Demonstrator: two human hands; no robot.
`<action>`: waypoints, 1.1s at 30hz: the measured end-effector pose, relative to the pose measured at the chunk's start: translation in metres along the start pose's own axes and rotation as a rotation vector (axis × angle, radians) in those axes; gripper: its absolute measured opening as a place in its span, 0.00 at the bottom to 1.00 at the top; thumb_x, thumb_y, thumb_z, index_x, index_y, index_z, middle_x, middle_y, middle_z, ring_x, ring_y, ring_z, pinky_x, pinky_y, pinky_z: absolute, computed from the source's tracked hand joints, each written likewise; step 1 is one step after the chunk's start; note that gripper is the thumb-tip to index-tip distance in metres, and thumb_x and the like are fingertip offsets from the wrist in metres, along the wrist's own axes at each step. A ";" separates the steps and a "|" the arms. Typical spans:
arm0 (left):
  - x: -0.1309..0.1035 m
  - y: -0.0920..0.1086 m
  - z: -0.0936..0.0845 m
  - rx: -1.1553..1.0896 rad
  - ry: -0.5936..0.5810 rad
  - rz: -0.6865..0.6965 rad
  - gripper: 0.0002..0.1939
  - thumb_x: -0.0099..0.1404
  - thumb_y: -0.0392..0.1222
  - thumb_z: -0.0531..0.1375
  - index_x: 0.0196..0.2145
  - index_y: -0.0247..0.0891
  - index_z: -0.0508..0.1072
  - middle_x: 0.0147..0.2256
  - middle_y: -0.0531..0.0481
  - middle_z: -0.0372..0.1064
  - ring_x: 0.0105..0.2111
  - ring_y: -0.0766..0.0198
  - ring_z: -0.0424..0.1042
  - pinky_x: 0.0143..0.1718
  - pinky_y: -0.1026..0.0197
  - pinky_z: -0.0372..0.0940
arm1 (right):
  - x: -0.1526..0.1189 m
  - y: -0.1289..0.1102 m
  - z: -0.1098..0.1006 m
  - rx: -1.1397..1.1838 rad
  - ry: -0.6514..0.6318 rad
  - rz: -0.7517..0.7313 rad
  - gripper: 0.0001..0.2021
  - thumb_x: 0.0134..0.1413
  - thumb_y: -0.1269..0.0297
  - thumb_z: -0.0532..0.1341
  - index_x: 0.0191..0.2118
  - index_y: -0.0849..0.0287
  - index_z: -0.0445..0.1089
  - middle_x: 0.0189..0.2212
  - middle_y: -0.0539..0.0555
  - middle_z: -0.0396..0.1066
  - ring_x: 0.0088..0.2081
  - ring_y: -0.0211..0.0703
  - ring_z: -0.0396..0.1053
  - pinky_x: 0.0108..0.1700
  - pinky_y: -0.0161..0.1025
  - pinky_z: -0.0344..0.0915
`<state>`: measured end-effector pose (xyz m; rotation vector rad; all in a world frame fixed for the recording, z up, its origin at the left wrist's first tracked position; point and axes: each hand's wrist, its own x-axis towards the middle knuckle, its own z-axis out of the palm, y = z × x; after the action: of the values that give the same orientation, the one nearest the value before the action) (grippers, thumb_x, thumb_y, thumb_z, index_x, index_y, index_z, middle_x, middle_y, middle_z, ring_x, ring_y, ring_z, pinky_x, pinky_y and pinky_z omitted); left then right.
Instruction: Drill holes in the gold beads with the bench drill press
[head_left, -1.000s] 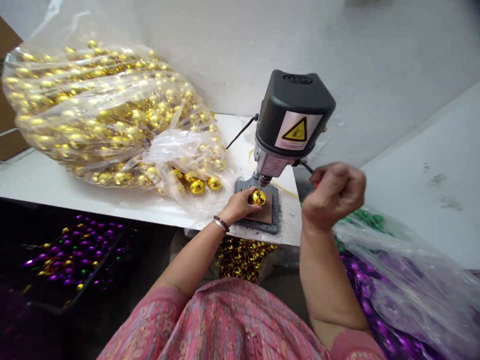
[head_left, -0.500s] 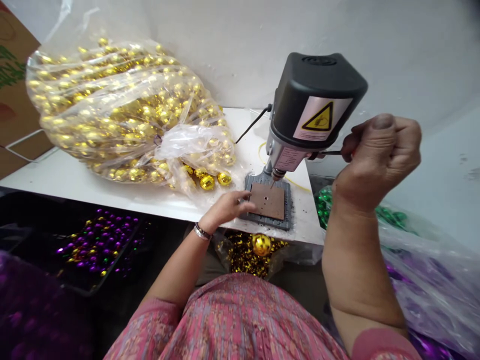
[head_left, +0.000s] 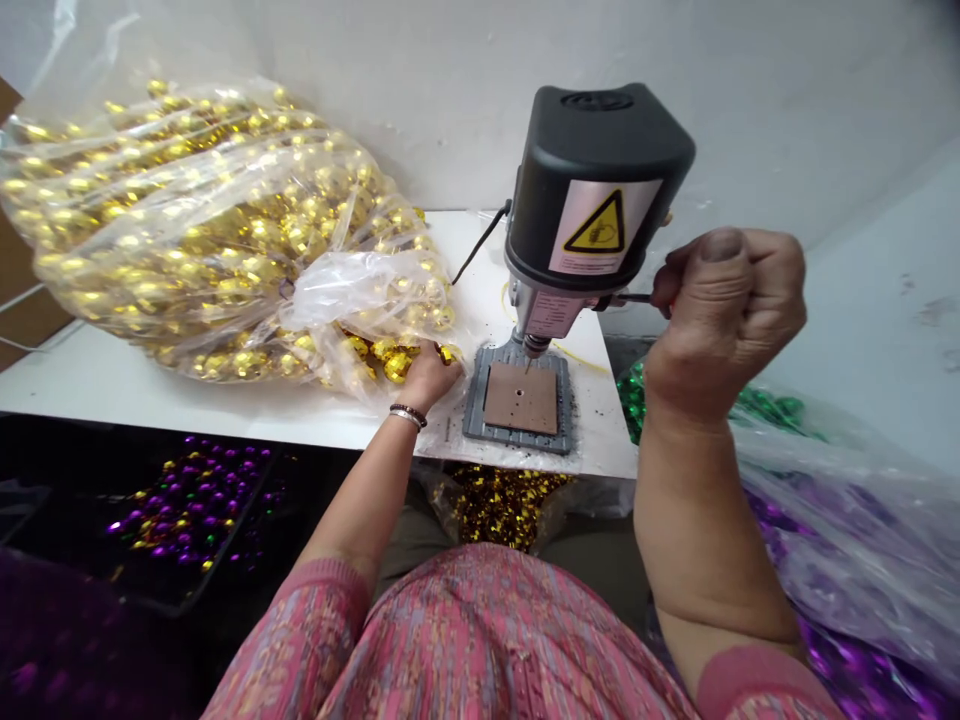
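My left hand (head_left: 433,378) reaches to the mouth of the clear bag (head_left: 187,225), its fingers closed at a shiny gold ball (head_left: 450,354) and partly hidden. Another faceted gold ball (head_left: 397,367) lies just left of it. My right hand (head_left: 731,305) is wrapped round the lever (head_left: 636,298) of a small bench drill press (head_left: 600,180), and most of the grip is hidden in the fist. Under the drill bit (head_left: 529,364), a brown square plate (head_left: 517,410) with a small hole rests on the grey base (head_left: 559,440). No ball sits on the plate.
Below the table edge, a bag of gold pieces (head_left: 510,505) is between my legs. A dark bin with purple and gold balls (head_left: 195,500) stands lower left. Bags of green balls (head_left: 772,408) and purple items (head_left: 847,570) lie right. Dark shavings dot the white table (head_left: 300,418).
My left hand has moved left from the plate to the gold balls by the bag. A gold ball seen below the table edge no longer stands out there. My right hand stays on the lever.
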<state>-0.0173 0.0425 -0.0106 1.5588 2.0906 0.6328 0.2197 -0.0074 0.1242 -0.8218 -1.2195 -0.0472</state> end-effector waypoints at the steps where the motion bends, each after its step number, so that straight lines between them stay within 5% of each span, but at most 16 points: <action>1: -0.004 0.000 0.000 -0.010 0.002 -0.008 0.27 0.60 0.43 0.66 0.55 0.33 0.69 0.43 0.35 0.79 0.46 0.47 0.79 0.47 0.53 0.69 | 0.000 0.000 0.000 -0.009 0.000 -0.007 0.21 0.69 0.49 0.55 0.33 0.63 0.64 0.24 0.46 0.62 0.25 0.24 0.60 0.33 0.31 0.57; 5: -0.025 -0.008 -0.016 -0.069 -0.016 0.052 0.27 0.59 0.45 0.66 0.55 0.36 0.70 0.43 0.43 0.78 0.43 0.54 0.77 0.46 0.56 0.68 | 0.000 0.000 -0.001 -0.022 -0.006 -0.020 0.21 0.69 0.48 0.54 0.33 0.63 0.65 0.25 0.46 0.63 0.26 0.24 0.61 0.33 0.30 0.58; 9: -0.043 -0.011 -0.032 -0.467 -0.292 0.131 0.16 0.62 0.49 0.61 0.45 0.38 0.76 0.40 0.48 0.78 0.36 0.63 0.75 0.39 0.62 0.68 | -0.002 0.001 0.000 -0.029 -0.002 -0.010 0.22 0.69 0.46 0.54 0.34 0.62 0.66 0.26 0.47 0.65 0.26 0.24 0.60 0.33 0.30 0.58; 13: -0.046 0.006 -0.022 -0.782 -0.442 0.005 0.16 0.63 0.47 0.62 0.47 0.38 0.75 0.44 0.44 0.79 0.33 0.66 0.76 0.33 0.65 0.67 | -0.002 0.002 -0.002 -0.020 -0.016 -0.010 0.20 0.70 0.49 0.54 0.34 0.63 0.66 0.26 0.46 0.64 0.27 0.24 0.61 0.36 0.31 0.61; 18: -0.040 0.032 0.008 -0.623 -0.387 0.012 0.21 0.61 0.46 0.68 0.49 0.33 0.75 0.39 0.43 0.79 0.28 0.66 0.74 0.30 0.63 0.65 | 0.012 0.000 0.002 -0.027 -0.081 0.010 0.25 0.68 0.43 0.51 0.34 0.62 0.63 0.26 0.45 0.62 0.26 0.23 0.58 0.36 0.30 0.59; 21: -0.038 0.037 0.018 -0.468 -0.339 0.062 0.23 0.59 0.48 0.70 0.49 0.34 0.75 0.37 0.45 0.79 0.31 0.63 0.74 0.35 0.60 0.68 | 0.032 0.001 0.011 0.006 -0.096 0.049 0.19 0.70 0.53 0.54 0.30 0.60 0.57 0.23 0.43 0.56 0.25 0.24 0.55 0.33 0.29 0.56; 24: -0.038 0.037 0.021 -0.363 -0.320 0.107 0.24 0.58 0.50 0.70 0.49 0.36 0.76 0.37 0.47 0.78 0.36 0.60 0.76 0.41 0.58 0.70 | 0.055 0.005 0.022 0.004 -0.122 0.167 0.18 0.69 0.65 0.55 0.27 0.58 0.51 0.20 0.42 0.52 0.24 0.24 0.53 0.31 0.28 0.54; 28: -0.041 0.041 0.021 -0.203 -0.258 0.175 0.26 0.58 0.51 0.70 0.51 0.36 0.75 0.43 0.45 0.78 0.42 0.57 0.76 0.46 0.56 0.69 | 0.075 0.011 0.034 -0.041 -0.168 0.358 0.20 0.68 0.64 0.55 0.25 0.60 0.49 0.21 0.41 0.48 0.25 0.19 0.50 0.32 0.21 0.53; 33: -0.052 0.050 0.022 -0.115 -0.241 0.255 0.29 0.57 0.44 0.71 0.55 0.38 0.72 0.49 0.46 0.78 0.43 0.57 0.76 0.48 0.57 0.69 | 0.077 0.012 0.037 -0.027 -0.153 0.407 0.19 0.68 0.63 0.53 0.25 0.60 0.48 0.22 0.41 0.45 0.24 0.17 0.48 0.31 0.18 0.50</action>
<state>0.0475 0.0074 0.0068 1.7554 1.6677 0.6050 0.2246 0.0523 0.1861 -1.0991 -1.1740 0.3361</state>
